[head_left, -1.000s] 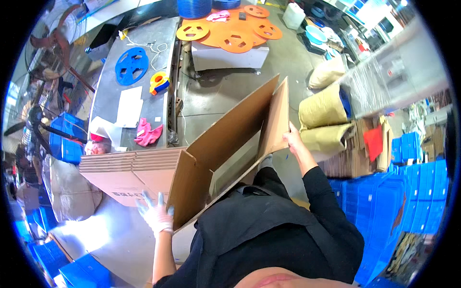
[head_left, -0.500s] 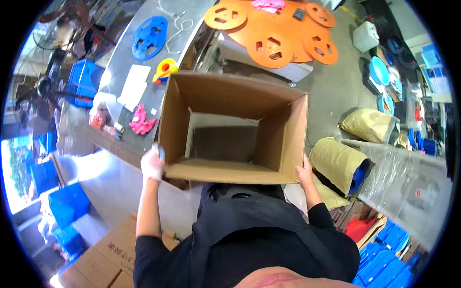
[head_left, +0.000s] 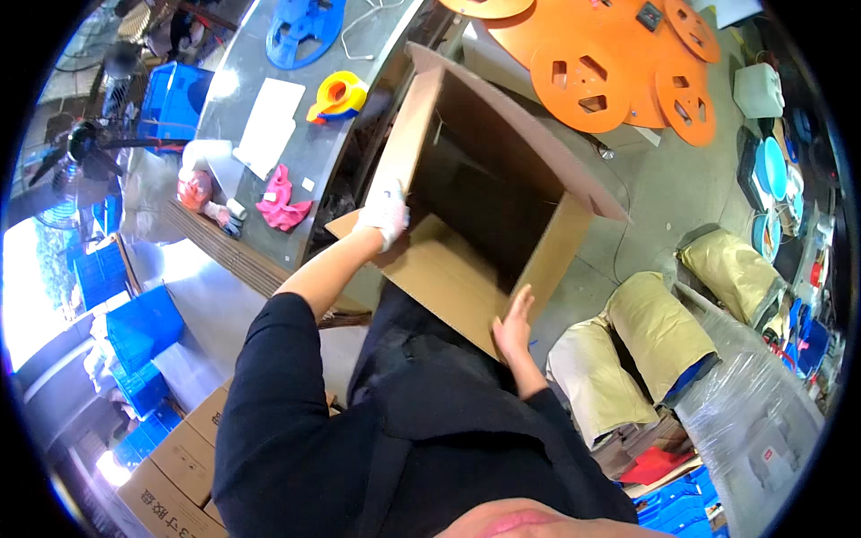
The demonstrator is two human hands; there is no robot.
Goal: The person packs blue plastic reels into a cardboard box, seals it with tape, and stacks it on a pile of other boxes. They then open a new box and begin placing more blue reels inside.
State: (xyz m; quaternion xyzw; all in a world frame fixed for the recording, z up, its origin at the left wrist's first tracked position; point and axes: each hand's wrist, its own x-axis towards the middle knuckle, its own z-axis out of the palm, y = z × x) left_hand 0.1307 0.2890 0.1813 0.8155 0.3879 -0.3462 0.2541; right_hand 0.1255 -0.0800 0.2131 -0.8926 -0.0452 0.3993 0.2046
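A brown cardboard box [head_left: 475, 291] hangs tilted in front of my body, its open top facing me and its flaps standing outward. The inside is dark, and I cannot make out its bottom. My left hand [head_left: 386, 215], in a white glove, is closed on the box's left edge beside a flap. At the near right corner, my bare right hand [head_left: 513, 330] grips the cardboard, with the fingers along the outer panel and the thumb on the near side.
To the left, a grey table [head_left: 238, 108] carries a blue reel flange [head_left: 305, 31], a yellow tape roll [head_left: 341, 94], white paper [head_left: 266, 130] and a pink cloth [head_left: 284, 199]. Orange discs [head_left: 581, 85] are piled ahead. Tan sacks [head_left: 659, 336] lie at right; packed cartons [head_left: 170, 480] stand lower left.
The box has turned clockwise and tilted, and its flaps now swing outward. My left hand has moved up and right; my right hand has shifted left. The whole view has turned somewhat.
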